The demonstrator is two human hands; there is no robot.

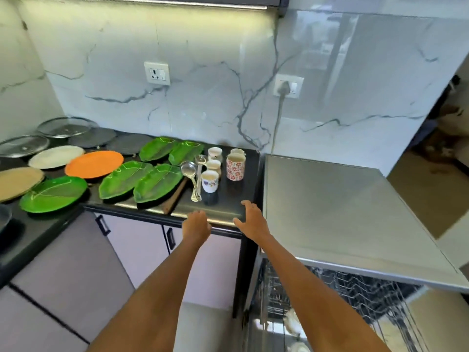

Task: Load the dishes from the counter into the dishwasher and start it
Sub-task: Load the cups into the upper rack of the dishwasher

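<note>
Both arms reach up from the bottom of the frame toward the front edge of the black counter (228, 199). The left hand (196, 224) sits at centre, over the counter edge, fingers loosely bent downward and holding nothing. The right hand (251, 216) is just right of it, fingers spread and relaxed, thumb out to the left, also holding nothing.

Above the hands stand four cups: a floral cup (210, 181) nearest, two white cups (214, 165) behind it, and a red-patterned mug (235, 165) to the right with another mug (238, 151) behind. Left of the cups lie steel ladles (189, 168). Green leaf plates (157, 182) spread over the middle left, with an orange plate (94, 164), a white plate (56, 156) and a tan plate (19, 182) further left. Glass lids (63, 127) are at upper left.

The dishwasher (342, 207) fills the right side, its steel top level with the counter; its wire rack (355, 288) shows at lower right, pulled out
</note>
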